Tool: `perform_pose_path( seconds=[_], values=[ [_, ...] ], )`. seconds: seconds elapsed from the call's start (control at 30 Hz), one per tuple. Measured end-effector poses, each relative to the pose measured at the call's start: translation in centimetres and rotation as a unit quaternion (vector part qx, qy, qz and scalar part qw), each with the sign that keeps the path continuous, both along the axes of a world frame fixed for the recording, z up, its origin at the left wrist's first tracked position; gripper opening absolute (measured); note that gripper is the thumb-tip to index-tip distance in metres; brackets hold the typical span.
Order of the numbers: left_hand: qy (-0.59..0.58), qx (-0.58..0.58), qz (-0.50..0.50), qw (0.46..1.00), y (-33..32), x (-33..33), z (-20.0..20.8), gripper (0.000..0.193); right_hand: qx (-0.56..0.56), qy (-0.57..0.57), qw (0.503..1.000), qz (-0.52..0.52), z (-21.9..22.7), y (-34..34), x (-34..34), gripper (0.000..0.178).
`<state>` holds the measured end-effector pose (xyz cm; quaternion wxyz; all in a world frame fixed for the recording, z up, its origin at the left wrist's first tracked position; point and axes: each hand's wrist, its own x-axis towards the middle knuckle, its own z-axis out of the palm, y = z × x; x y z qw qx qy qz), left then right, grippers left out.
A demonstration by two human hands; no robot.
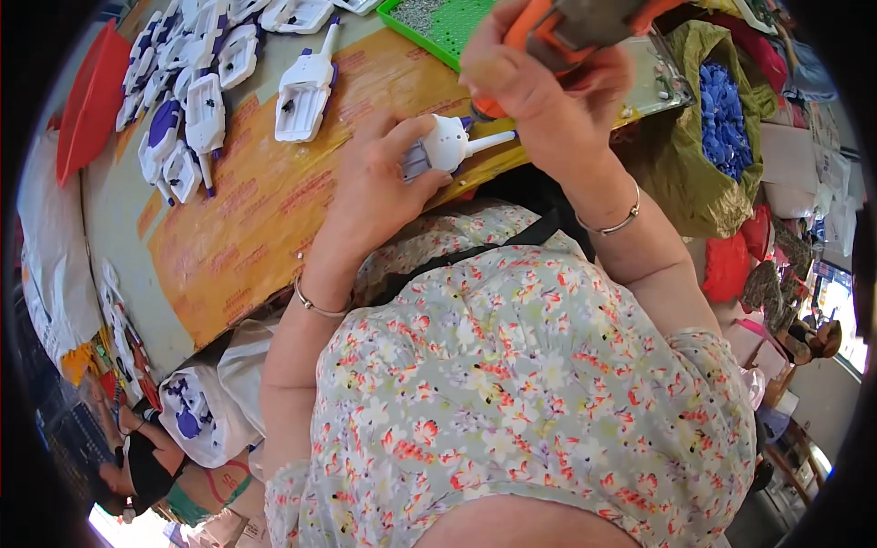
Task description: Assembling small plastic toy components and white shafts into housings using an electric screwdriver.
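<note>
My left hand (375, 173) holds a small white plastic piece with purple edges and a slim neck (448, 142) down on the table, near its front edge. The neck points right, and a few small holes show in the upturned face. In my right hand (557, 110) is an orange and dark-grey power screwdriver (589, 32), cut off by the top of the picture. Its nose end comes down close to the purple end of the piece; whether the bit touches it I cannot tell. Another such piece, an open white shell (304, 96), lies just beyond my left hand.
Several similar white and purple pieces (206, 114) crowd the far left. A green tray (449, 57) holds small metal screws. To the right stands a sack (685, 68) of blue parts. There is a red bin (89, 105) at the left, and another person (151, 447) at lower left.
</note>
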<state>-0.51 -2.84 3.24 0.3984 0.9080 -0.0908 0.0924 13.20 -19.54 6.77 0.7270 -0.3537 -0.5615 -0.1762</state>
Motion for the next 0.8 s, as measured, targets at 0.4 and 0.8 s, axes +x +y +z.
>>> perform_pose_path(
  seconds=[0.4, 0.8],
  values=[
    [0.009, -0.011, 0.001, 1.0, 0.0, -0.1, -0.2, 0.051, -0.043, -0.034, 0.998, -0.018, -1.1, 1.5, -0.8, 0.023],
    [-0.003, -0.016, -0.012, 1.0, -0.1, 0.2, -0.6, 0.047, -0.215, 0.204, 0.951, -0.088, 0.1, 1.7, -5.0, 0.016]
  ],
)
